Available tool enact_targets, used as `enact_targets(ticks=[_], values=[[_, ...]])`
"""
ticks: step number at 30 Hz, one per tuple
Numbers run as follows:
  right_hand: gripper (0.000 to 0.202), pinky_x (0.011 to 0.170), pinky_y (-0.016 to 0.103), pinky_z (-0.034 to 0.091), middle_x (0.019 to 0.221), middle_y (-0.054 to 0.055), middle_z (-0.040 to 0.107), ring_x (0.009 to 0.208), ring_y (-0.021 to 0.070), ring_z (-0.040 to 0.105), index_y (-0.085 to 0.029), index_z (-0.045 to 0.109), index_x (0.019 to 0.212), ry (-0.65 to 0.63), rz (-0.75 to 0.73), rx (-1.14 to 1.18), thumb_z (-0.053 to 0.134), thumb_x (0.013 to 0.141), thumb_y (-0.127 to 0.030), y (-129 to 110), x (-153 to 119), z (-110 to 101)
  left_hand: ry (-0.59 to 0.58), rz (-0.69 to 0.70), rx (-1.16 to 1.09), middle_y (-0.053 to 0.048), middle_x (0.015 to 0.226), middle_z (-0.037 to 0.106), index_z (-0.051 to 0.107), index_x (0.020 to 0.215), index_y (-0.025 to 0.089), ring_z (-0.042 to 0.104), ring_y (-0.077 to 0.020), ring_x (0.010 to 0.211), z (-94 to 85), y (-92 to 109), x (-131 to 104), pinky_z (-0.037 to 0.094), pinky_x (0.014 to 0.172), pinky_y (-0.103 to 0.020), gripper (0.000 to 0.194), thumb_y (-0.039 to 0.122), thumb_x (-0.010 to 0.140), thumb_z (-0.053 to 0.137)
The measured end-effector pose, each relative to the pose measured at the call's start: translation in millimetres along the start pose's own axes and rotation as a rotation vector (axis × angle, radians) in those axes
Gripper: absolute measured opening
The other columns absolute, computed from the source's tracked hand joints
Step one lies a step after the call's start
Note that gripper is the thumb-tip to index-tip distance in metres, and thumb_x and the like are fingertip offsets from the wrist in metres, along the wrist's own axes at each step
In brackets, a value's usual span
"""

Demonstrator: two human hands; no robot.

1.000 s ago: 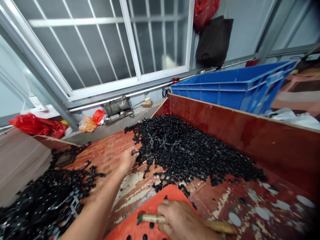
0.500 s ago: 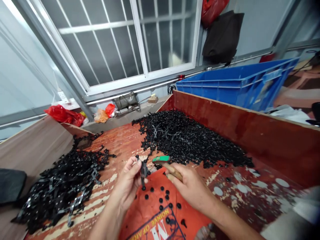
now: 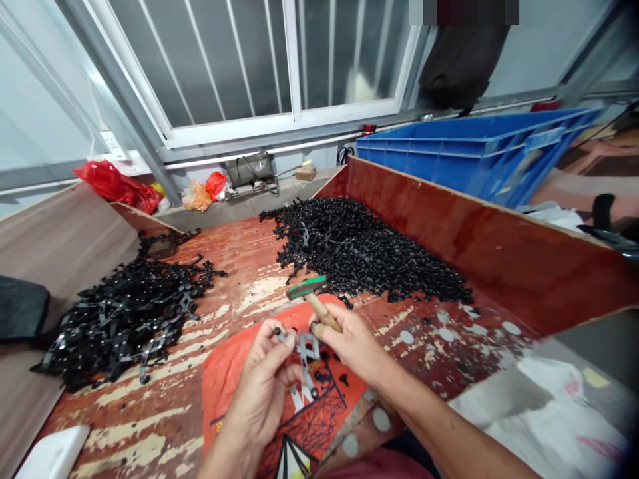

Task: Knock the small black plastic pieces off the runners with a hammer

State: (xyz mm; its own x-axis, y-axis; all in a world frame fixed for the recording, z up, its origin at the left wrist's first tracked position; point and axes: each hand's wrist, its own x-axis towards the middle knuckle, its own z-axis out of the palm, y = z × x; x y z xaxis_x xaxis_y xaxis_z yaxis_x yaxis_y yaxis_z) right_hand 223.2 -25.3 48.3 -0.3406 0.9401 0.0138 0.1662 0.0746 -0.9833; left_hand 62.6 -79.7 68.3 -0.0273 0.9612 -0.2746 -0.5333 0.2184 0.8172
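In the head view, the left hand (image 3: 262,386) has its grip pinched on a jointed linkage (image 3: 306,359), held above an orange sheet (image 3: 227,366) on the worn red tabletop (image 3: 234,246). The right hand (image 3: 354,339) has its grip wrapped round the wooden handle of a green-headed hammer (image 3: 322,311). Beyond it lies a pile of black parts (image 3: 359,249).

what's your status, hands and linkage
Left hand holds grey linkage. Right hand grips wooden-handled tool. Loose black piece on orange sheet below.
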Motion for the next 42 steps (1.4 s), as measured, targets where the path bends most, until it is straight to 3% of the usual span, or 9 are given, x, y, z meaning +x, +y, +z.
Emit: enact_targets(ticks=[6, 10, 14, 20, 24, 27, 31, 38, 42], values=[[0.021, 0.076, 0.029, 0.048, 0.093, 0.002, 0.065, 0.079, 0.0173, 0.06, -0.02, 0.062, 0.103, 0.174, -0.089, -0.136, 0.058, 0.085, -0.029, -9.1, -11.0, -8.2, 0.143, 0.004, -0.062, 0.006, 0.069, 0.058, 0.053, 0.081, 0.019, 0.058, -0.007, 0.057, -11.6, -0.4, 5.7, 0.06, 0.061, -0.022, 0.034, 0.021, 0.065, 0.084], [0.031, 0.07, 0.027, 0.049, 0.091, 0.001, 0.066, 0.076, 0.0167, 0.061, -0.023, 0.065, 0.108, -0.022, -0.15, -0.156, 0.067, 0.077, -0.02, -18.5, -26.3, -1.6, 0.19, -0.026, -0.089, 0.005, 0.067, 0.06, 0.054, 0.078, 0.018, 0.06, -0.008, 0.057, -12.1, -3.0, 12.3, 0.058, 0.058, -0.021, 0.033, 0.019, 0.064, 0.083], [0.031, 0.071, 0.025, 0.044, 0.09, 0.0, 0.063, 0.08, 0.0156, 0.06, -0.026, 0.07, 0.097, -0.142, -0.339, -0.435, 0.058, 0.075, -0.006, -18.4, -32.6, 9.8, 0.203, -0.096, -0.122, 0.007, 0.062, 0.059, 0.05, 0.076, 0.019, 0.057, -0.0066, 0.053, -10.1, -4.7, 13.0, 0.051, 0.051, -0.015, 0.041, 0.019, 0.059, 0.087], [0.012, 0.059, 0.024, 0.04, 0.069, -0.003, 0.063, 0.061, 0.013, 0.055, -0.021, 0.064, 0.079, 0.065, -0.259, -0.374, 0.059, 0.078, -0.011, -23.3, -21.9, 5.4, 0.098, -0.005, -0.041, 0.005, 0.065, 0.06, 0.056, 0.083, 0.018, 0.056, -0.0064, 0.054, -17.0, -9.4, 7.9, 0.05, 0.052, -0.015, 0.036, 0.031, 0.067, 0.086], [0.014, 0.067, 0.027, 0.047, 0.078, 0.0, 0.066, 0.072, 0.0166, 0.06, -0.021, 0.067, 0.087, 0.082, -0.204, -0.245, 0.055, 0.084, -0.016, -33.3, -12.3, -1.7, 0.136, 0.053, -0.012, 0.008, 0.065, 0.057, 0.057, 0.087, 0.02, 0.054, -0.0054, 0.053, -16.4, -6.4, 6.6, 0.053, 0.054, -0.016, 0.038, 0.029, 0.066, 0.087], [0.015, 0.076, 0.03, 0.05, 0.085, 0.002, 0.069, 0.08, 0.0188, 0.063, -0.02, 0.069, 0.091, 0.084, -0.154, -0.163, 0.055, 0.085, -0.019, -31.7, -11.4, -1.7, 0.102, -0.034, -0.01, 0.007, 0.065, 0.057, 0.063, 0.099, 0.019, 0.054, -0.0055, 0.051, -14.5, -3.6, 6.5, 0.055, 0.054, -0.018, 0.047, 0.026, 0.061, 0.089], [0.019, 0.069, 0.028, 0.05, 0.081, 0.001, 0.068, 0.073, 0.017, 0.062, -0.019, 0.07, 0.099, -0.013, -0.06, -0.079, 0.056, 0.087, -0.022, -19.4, -16.3, 0.2, -0.013, -0.158, 0.066, 0.002, 0.063, 0.059, 0.068, 0.085, 0.014, 0.051, -0.0056, 0.048, -14.2, -4.2, 5.1, 0.048, 0.049, -0.016, 0.035, 0.032, 0.062, 0.088], [0.013, 0.07, 0.029, 0.047, 0.078, 0.0, 0.062, 0.075, 0.0172, 0.058, -0.019, 0.066, 0.09, -0.011, -0.112, -0.147, 0.057, 0.089, -0.029, -21.8, -19.8, -4.4, -0.009, 0.059, 0.535, -0.007, 0.116, 0.058, 0.069, 0.084, 0.018, 0.058, -0.0149, 0.085, -24.5, 4.7, -7.1, 0.054, 0.065, -0.023, 0.026, 0.043, 0.08, 0.073], [0.007, 0.055, 0.024, 0.037, 0.064, -0.005, 0.05, 0.059, 0.0121, 0.046, -0.02, 0.061, 0.078, -0.136, -0.06, -0.181, 0.063, 0.082, -0.026, -31.8, -21.9, 6.1, -0.215, -0.016, 0.653, -0.001, 0.076, 0.06, 0.065, 0.083, 0.017, 0.055, -0.0128, 0.065, -28.2, -0.1, -14.1, 0.048, 0.059, -0.023, 0.026, 0.043, 0.087, 0.063]])
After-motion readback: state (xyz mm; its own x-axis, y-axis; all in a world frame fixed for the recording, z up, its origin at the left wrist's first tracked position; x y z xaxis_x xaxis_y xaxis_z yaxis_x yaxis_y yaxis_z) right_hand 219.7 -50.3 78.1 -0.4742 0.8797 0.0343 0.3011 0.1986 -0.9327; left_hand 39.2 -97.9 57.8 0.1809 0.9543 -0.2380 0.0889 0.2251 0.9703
